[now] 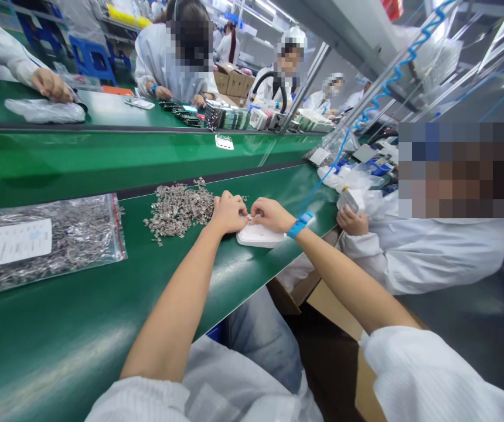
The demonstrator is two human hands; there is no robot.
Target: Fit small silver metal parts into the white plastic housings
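My left hand (229,212) and my right hand (269,213) meet over a flat white plastic part (258,236) that lies on the green bench (102,316). Both sets of fingers are curled and pinch at something small above the part's far edge; what they pinch is too small to make out. A blue wrist strap (300,224) circles my right wrist, with a coiled blue cord (392,76) rising from it. A loose heap of small metal pieces (179,208) lies just left of my left hand.
A clear bag of the same metal pieces (45,240) with a white label lies at far left. A green conveyor belt (102,158) runs behind, carrying a white part (224,142). A co-worker's hand (352,221) works close on my right. More people sit across the line.
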